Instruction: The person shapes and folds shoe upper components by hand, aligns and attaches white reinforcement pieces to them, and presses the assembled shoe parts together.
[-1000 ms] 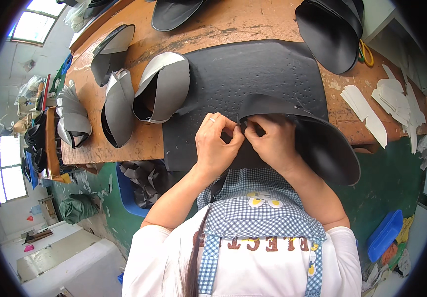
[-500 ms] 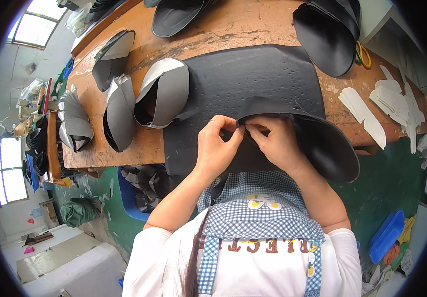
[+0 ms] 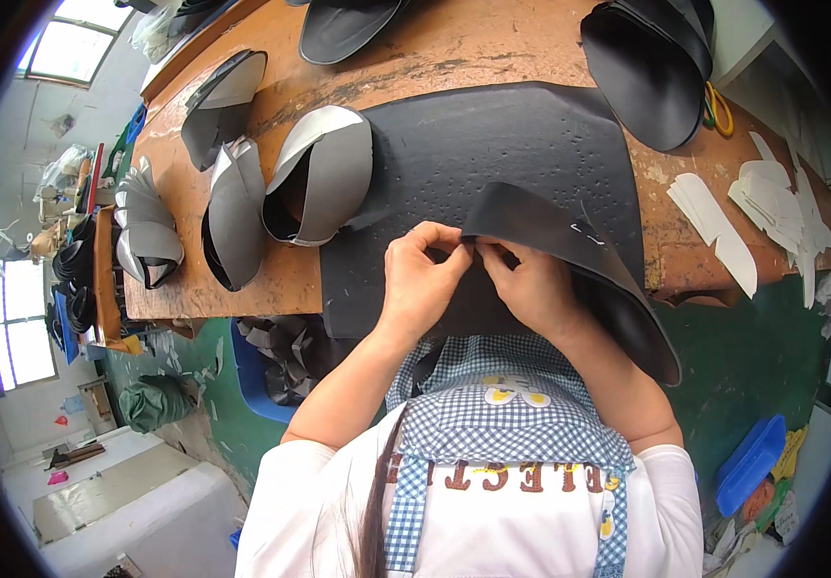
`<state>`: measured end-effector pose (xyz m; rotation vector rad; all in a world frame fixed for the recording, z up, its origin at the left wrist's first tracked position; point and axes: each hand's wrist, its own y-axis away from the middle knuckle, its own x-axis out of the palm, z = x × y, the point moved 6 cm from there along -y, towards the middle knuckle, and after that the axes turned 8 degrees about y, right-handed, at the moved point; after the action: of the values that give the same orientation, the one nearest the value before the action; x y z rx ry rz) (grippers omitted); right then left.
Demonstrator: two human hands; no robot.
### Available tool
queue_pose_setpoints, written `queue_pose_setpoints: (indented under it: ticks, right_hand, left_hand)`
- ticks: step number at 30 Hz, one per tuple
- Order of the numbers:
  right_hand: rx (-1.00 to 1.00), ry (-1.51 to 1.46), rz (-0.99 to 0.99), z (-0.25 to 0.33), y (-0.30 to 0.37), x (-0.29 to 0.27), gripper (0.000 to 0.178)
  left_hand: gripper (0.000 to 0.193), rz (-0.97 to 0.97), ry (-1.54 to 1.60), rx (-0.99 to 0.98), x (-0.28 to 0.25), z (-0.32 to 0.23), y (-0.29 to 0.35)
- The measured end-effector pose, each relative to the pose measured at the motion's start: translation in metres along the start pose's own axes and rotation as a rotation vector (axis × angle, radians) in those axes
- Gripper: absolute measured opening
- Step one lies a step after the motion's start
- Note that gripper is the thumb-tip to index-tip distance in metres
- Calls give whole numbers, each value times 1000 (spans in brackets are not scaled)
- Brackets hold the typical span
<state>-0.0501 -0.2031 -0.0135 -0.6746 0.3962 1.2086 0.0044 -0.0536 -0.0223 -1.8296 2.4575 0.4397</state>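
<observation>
A black leather-like piece (image 3: 529,220), curved like part of a shoe or boot upper, is held over the black mat (image 3: 420,144). Thumb and fingers of my left hand (image 3: 423,275) pinch its left corner. My right hand (image 3: 533,289) pinches the same edge just beside, partly under the piece. The two sets of fingertips almost meet. From there the piece sweeps right and down over my right forearm, its wide end hanging past the table edge. Small white marks show on its upper face. What lies between the fingertips is too small to make out.
Curved grey-and-black pieces (image 3: 324,183) stand left of the mat. More black pieces (image 3: 639,77) lie at the far right, near yellow-handled scissors (image 3: 721,111). White flat cutouts (image 3: 714,226) rest at the right. A blue bin (image 3: 253,371) of dark scraps stands below the table.
The black piece has tilted and turned, its wide end dropping and swinging slightly left, so more of its upper face with white marks shows. Both hands keep pinching nearly the same place.
</observation>
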Motion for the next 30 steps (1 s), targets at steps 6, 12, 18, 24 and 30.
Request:
queue_pose_setpoints:
  ticks: [6, 12, 18, 24, 30]
  right_hand:
    - [33, -85, -42, -7, 0, 3, 12]
    - [-36, 27, -153, -6, -3, -8, 10]
    - [47, 4, 81, -5, -11, -5, 17]
    - [-249, 302, -166, 15, -10, -6, 16]
    - [-38, 115, -134, 2, -10, -6, 8]
  left_hand:
    - [15, -113, -163, 129, 4, -8, 2]
    - [17, -109, -248, 221, 4, -17, 0]
    - [16, -1, -171, 86, 0, -12, -5]
    - [17, -31, -218, 137, 4, -11, -4]
    - [16, -63, -330, 213, 4, -15, -10]
